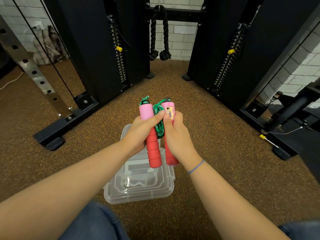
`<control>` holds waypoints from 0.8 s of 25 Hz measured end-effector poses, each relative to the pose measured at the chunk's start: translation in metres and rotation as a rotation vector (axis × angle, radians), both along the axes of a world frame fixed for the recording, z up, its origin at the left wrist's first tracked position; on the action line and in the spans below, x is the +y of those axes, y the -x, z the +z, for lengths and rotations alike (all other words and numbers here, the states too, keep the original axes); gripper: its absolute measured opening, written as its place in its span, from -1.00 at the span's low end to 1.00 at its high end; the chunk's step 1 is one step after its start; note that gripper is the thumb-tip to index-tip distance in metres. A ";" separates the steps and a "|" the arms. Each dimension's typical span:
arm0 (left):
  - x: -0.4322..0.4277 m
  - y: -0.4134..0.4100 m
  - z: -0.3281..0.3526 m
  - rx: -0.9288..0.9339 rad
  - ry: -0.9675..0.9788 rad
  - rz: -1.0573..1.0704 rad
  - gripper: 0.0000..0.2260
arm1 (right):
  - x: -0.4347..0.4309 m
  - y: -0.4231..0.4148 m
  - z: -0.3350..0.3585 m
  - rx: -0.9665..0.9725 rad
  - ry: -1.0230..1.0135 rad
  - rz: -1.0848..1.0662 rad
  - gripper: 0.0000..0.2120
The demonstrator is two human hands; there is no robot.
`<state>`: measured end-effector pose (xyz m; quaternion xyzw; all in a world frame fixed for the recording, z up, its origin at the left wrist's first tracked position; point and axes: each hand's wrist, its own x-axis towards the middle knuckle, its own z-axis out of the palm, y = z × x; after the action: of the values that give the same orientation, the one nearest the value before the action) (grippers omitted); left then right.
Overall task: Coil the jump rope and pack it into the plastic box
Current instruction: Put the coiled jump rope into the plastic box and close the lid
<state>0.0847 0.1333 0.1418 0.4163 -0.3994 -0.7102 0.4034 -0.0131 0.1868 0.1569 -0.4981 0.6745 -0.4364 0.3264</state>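
Clasps the green braided jump rope [160, 129] bundled between its two upright pink-and-red foam handles: plain handle [153, 149] in the curled left hand [138, 132], counter-fitted handle [170, 153] in the curled right hand [178, 135]. Presses both thumbs inward on the bundle, likely to stop the coil springing loose. Hovers directly above the clear plastic box [138, 189] on the speckled brown rubber floor [225, 153], seemingly lined up for lowering in. Cannot tell whether lidded.

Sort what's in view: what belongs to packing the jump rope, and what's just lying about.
Job: jump rope, held by left hand and right hand; clear plastic box on the floor.
Lying about: black hanging rope, yellow weight pin, white cable, checked cloth.
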 end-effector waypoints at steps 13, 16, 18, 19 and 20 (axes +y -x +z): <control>-0.014 0.002 -0.018 -0.372 0.219 0.121 -0.80 | -0.008 -0.015 -0.001 -0.209 -0.076 -0.002 -0.70; -0.015 0.000 -0.016 -0.358 0.255 0.041 -0.68 | -0.007 -0.010 0.000 -0.164 -0.085 0.000 -0.68; -0.019 -0.006 -0.012 -0.227 0.256 -0.103 -0.57 | -0.009 -0.007 0.000 -0.166 -0.082 -0.001 -0.68; -0.019 -0.008 -0.010 -0.185 0.249 -0.185 -0.52 | -0.010 -0.007 -0.001 -0.176 -0.083 -0.003 -0.68; -0.018 -0.010 -0.009 -0.162 0.233 -0.260 -0.47 | -0.011 -0.007 -0.003 -0.182 -0.078 -0.005 -0.68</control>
<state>0.0951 0.1149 0.1328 0.3675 -0.5605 -0.6695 0.3201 -0.0065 0.1763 0.1535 -0.4415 0.6598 -0.4540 0.4045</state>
